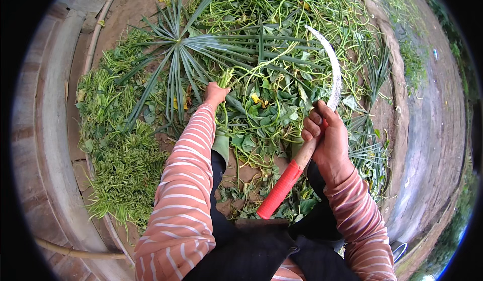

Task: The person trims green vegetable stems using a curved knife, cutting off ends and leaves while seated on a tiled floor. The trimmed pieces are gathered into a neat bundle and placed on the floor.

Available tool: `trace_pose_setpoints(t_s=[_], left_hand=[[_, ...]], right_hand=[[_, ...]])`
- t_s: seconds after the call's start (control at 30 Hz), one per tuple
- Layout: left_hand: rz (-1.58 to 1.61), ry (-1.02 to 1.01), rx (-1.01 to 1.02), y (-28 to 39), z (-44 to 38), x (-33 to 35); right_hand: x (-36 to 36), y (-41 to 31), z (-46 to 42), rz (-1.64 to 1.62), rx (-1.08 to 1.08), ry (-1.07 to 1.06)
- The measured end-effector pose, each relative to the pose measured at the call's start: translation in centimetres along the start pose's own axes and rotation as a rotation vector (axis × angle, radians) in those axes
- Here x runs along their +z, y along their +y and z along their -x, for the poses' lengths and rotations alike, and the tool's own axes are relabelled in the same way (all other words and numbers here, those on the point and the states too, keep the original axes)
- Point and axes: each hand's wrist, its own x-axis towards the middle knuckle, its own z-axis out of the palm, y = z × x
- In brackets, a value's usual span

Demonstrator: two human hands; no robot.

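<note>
My left hand [216,93] is closed around a small bunch of green stems [225,78], over the heap of cut leafy vines. My right hand [327,137] grips a sickle by its wooden handle, close to the blade; the curved metal blade [333,67] points up and away over the vines. Red wrapping [278,191] covers the lower end of the handle. A fan-shaped palm leaf [178,44] lies beyond my left hand. Leafy vines [260,122] spread between and past my hands, with a few yellow leaves among them.
Bundled greens [126,175] are piled on the left, beside a bamboo pole [94,47] and a concrete edge [62,111]. More palm leaf pieces [377,70] lie at the right near a raised dirt ridge [400,88]. My green boot [221,145] stands among the vines.
</note>
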Motion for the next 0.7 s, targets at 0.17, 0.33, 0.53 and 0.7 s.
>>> trace_pose_setpoints(t_s=[0.17,0.33,0.53,0.7], left_hand=[[0.060,-0.039,0.138,2.1,0.5,-1.2],[0.204,-0.011,0.347,10.9,7.2,-7.2],[0.449,0.064,0.536,17.0,19.7,-12.7],[0.447,-0.306,0.394,14.1,25.8,-12.3]], right_hand=[[-0.2,-0.2,-0.7,0.003,-0.059,-0.009],[1.1,-0.4,-1.3,-0.026,-0.117,-0.024],[2.9,1.3,-1.2,-0.011,-0.113,-0.131],[4.6,1.6,0.1,0.397,-0.180,-0.349]])
